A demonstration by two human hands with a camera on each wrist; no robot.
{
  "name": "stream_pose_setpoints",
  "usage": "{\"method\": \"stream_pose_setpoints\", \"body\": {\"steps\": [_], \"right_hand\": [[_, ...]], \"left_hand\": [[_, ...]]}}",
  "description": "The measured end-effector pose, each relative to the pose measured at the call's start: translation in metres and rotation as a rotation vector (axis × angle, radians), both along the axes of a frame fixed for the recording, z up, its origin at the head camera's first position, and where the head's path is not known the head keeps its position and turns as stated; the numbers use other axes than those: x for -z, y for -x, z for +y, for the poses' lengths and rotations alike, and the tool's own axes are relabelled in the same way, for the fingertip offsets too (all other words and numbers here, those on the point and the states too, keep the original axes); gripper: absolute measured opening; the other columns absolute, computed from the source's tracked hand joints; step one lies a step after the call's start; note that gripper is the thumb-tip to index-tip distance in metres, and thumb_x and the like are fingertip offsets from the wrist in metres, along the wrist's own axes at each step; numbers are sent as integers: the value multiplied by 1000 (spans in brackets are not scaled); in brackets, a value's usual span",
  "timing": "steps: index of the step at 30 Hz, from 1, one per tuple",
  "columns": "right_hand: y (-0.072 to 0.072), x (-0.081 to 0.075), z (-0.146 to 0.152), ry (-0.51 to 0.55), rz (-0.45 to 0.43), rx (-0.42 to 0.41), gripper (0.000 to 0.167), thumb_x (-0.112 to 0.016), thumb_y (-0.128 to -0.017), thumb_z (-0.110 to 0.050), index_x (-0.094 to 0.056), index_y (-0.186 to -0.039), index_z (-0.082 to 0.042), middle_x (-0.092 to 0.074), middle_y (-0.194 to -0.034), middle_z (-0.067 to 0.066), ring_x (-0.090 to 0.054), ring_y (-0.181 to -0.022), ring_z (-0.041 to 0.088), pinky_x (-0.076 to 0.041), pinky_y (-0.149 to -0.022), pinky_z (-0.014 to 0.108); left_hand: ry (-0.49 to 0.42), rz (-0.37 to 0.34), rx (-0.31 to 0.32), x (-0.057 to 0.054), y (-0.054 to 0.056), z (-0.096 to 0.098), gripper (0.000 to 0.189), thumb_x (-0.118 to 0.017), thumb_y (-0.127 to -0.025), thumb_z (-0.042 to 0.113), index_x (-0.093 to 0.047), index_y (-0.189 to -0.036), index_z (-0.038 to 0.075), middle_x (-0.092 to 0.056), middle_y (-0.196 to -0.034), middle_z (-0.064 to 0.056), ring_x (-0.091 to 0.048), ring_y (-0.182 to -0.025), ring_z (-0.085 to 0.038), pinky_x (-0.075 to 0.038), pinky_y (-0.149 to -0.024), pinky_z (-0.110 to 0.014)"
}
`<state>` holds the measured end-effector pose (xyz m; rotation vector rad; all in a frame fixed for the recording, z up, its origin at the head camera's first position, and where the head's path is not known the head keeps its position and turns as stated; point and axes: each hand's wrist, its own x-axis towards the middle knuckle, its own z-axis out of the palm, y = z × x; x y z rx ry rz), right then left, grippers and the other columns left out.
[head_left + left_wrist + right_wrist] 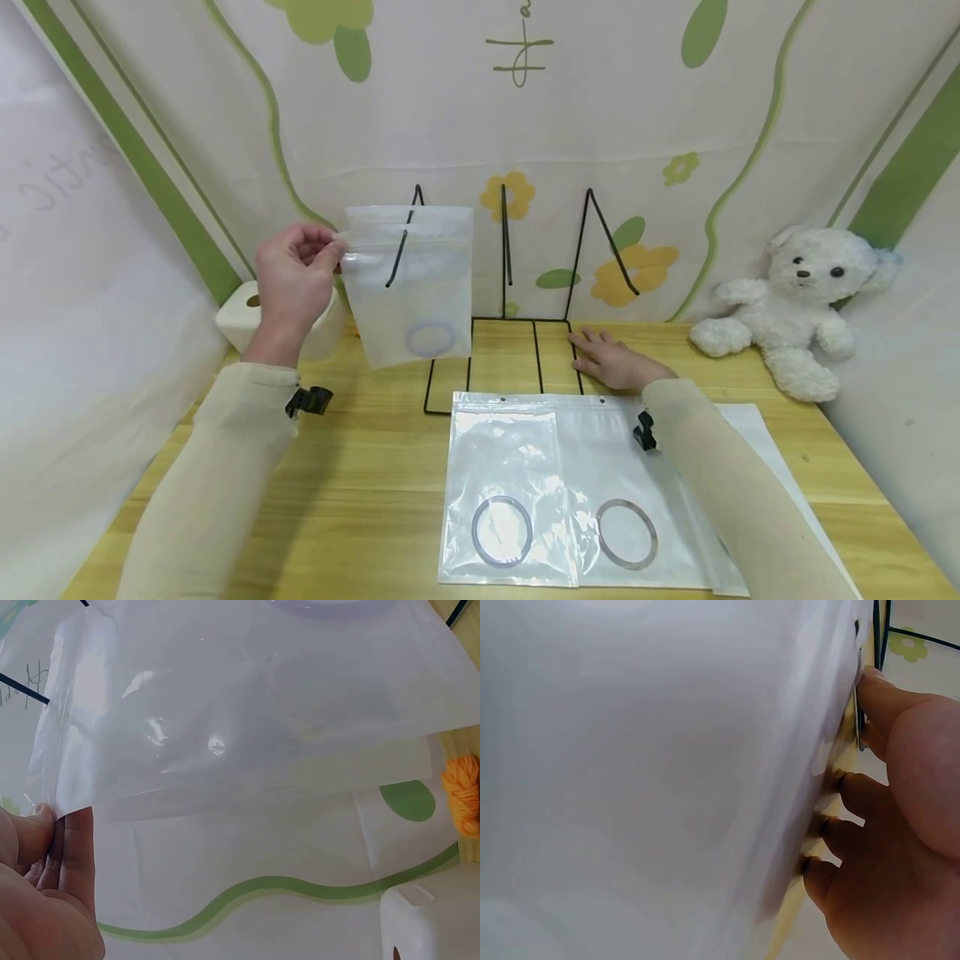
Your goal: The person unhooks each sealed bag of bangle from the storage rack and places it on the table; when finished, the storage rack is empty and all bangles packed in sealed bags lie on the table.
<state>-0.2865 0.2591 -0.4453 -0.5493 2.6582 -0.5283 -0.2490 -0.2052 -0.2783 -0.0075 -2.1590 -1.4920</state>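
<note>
A black wire display rack (504,250) stands against the back wall with three slanted prongs. Translucent zip bags (408,283) hang at its left prong, overlapping one another; a pale purple ring (431,338) shows through. My left hand (296,267) pinches their upper left edge between thumb and fingers, and in the left wrist view the thumb (34,832) lies against that edge. Low at the rack's right side, my right hand (618,364) rests with extended fingers on the base wire (575,358). Bag film fills most of the right wrist view beside that hand.
Flat on the wooden table (360,500) in front of the rack lie more zip bags, showing a purple ring (502,532) and a brownish ring (627,534). A white box (243,321) stands behind my left arm. A white teddy bear (802,308) sits at the right.
</note>
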Motion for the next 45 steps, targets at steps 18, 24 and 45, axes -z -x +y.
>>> {"method": "stream_pose_setpoints", "body": {"steps": [18, 24, 45], "right_hand": [[-1, 1, -1, 4, -9, 10, 67, -43, -118, -35, -17, -174, -7, -3, -178, 31, 2, -162, 62, -3, -128, 78], [-3, 1, -2, 15, -10, 10, 67, -43, -118, -35, -17, -173, -6, -3, -178, 32, 3, -161, 62, -3, -128, 78], [-4, -1, 0, 18, -5, 0, 68, -43, -118, -37, -18, -173, -4, -3, -177, 35, 1, -160, 65, -3, -124, 83]], "left_hand": [[13, -46, 3, 1, -19, -4, 7, -75, -103, 13, -69, -98, 11, -68, -82, 16, -65, -75, -5, -56, -66, -13], [17, -47, 2, 1, -24, -4, 7, -74, -103, 9, -70, -99, 14, -67, -81, 16, -65, -73, -4, -58, -66, -13], [12, -7, 26, 4, -50, -4, 5, -75, -101, 8, -71, -102, 7, -70, -83, 14, -67, -71, -5, -57, -63, -14]]}}
